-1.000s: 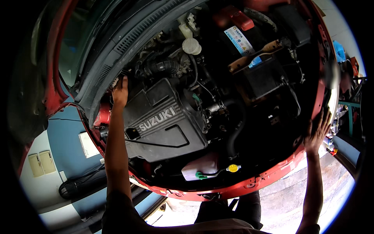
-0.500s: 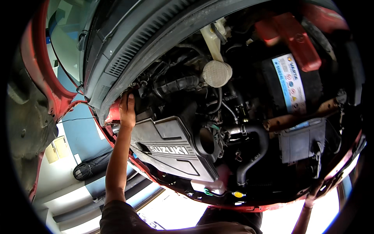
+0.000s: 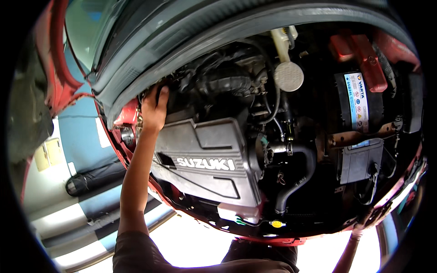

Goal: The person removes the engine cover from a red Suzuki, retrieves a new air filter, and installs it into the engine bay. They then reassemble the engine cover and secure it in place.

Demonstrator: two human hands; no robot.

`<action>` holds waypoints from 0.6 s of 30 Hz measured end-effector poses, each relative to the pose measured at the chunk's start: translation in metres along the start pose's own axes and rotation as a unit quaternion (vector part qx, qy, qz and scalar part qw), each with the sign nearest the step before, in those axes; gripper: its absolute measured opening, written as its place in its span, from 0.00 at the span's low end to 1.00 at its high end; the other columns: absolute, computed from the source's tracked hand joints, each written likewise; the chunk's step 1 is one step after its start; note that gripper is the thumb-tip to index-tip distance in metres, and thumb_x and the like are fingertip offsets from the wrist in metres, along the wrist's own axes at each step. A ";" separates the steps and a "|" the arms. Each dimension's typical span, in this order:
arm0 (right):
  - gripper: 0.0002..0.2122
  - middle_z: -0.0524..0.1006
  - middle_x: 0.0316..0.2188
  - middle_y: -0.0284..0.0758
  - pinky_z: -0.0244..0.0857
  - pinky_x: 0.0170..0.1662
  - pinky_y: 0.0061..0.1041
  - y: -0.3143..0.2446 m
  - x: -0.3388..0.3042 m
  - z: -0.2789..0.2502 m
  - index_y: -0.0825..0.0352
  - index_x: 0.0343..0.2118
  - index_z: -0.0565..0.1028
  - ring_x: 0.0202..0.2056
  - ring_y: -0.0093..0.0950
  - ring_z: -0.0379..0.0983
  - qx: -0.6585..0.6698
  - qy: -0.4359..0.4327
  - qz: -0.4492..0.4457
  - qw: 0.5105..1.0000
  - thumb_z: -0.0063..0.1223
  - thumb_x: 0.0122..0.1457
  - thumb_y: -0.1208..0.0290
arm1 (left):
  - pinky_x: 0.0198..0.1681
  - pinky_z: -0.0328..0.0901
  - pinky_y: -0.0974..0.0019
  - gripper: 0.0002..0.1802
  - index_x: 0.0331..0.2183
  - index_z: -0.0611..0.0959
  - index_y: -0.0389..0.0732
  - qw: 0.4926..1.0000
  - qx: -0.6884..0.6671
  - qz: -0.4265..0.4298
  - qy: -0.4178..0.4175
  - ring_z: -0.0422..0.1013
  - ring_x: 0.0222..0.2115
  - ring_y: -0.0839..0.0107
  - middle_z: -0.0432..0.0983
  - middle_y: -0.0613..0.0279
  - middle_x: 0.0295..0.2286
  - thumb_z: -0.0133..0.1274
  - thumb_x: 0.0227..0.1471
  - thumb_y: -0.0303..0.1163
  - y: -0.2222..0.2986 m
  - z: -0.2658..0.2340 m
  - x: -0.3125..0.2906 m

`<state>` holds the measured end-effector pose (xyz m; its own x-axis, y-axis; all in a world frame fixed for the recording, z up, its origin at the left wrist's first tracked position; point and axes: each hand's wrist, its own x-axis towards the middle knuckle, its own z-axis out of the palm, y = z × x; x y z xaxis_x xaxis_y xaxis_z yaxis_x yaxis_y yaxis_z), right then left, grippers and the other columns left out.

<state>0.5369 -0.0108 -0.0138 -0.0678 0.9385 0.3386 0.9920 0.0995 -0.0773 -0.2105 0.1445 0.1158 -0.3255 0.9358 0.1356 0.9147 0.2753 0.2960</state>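
Observation:
My left hand (image 3: 154, 108) reaches over the rear left corner of the grey plastic engine cover (image 3: 205, 182). Its thumb stands apart from the fingers, so the hand looks open. The fingertips drop into shadow among dark engine parts, and what they touch is hidden. A ribbed black intake hose (image 3: 225, 83) lies to the right of this hand. Down at the front right, my right hand (image 3: 358, 231) is at the red front edge of the car body (image 3: 387, 210). Its fingers are too dark and small to make out.
A battery (image 3: 358, 102) with a red terminal cover (image 3: 371, 70) sits at the right. Near the middle are a round-capped fluid reservoir (image 3: 288, 76) and a curved black radiator hose (image 3: 306, 175). The grey cowl (image 3: 150, 68) borders the bay behind. A black bag (image 3: 93, 179) lies at the left.
The view has shifted, and the engine bay appears larger and turned slightly. My left hand has moved a little farther back, its thumb now apart from the fingers. My right hand stays at the front edge.

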 end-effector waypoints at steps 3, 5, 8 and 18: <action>0.24 0.57 0.63 0.47 0.49 0.64 0.49 -0.059 0.035 -0.034 0.64 0.62 0.60 0.63 0.45 0.54 0.174 0.039 0.211 0.961 0.39 0.66 0.58 | 0.46 0.63 0.53 0.20 0.38 0.81 0.37 0.999 0.004 0.032 0.012 0.71 0.40 0.45 0.77 0.44 0.36 0.47 0.56 0.45 0.002 -0.006 0.000; 0.19 0.66 0.53 0.45 0.54 0.59 0.43 -0.178 0.092 -0.083 0.68 0.53 0.66 0.56 0.41 0.61 0.267 0.035 0.049 0.962 0.43 0.63 0.63 | 0.46 0.64 0.53 0.23 0.38 0.81 0.41 0.998 0.048 0.030 0.015 0.71 0.40 0.47 0.77 0.45 0.35 0.46 0.56 0.50 -0.001 -0.003 0.001; 0.10 0.77 0.38 0.39 0.61 0.51 0.35 -0.335 0.164 -0.104 0.70 0.37 0.77 0.41 0.35 0.73 0.436 -0.059 -0.113 0.891 0.54 0.51 0.75 | 0.47 0.63 0.51 0.28 0.41 0.81 0.43 0.995 0.099 0.002 0.012 0.71 0.42 0.48 0.77 0.43 0.37 0.43 0.56 0.56 -0.006 0.000 -0.004; 0.40 0.74 0.47 0.45 0.39 0.64 0.54 -0.528 0.226 -0.069 0.73 0.43 0.76 0.56 0.40 0.63 0.066 -0.277 -0.192 0.939 0.52 0.46 0.32 | 0.55 0.57 0.52 0.32 0.44 0.81 0.44 0.995 0.095 -0.027 -0.009 0.69 0.47 0.53 0.77 0.47 0.40 0.40 0.55 0.60 0.001 -0.016 -0.009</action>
<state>0.0047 0.1257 0.1681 -0.4986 0.8498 -0.1710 0.8640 0.4713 -0.1771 -0.2103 0.1328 0.1299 -0.3733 0.9215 0.1072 0.9250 0.3609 0.1189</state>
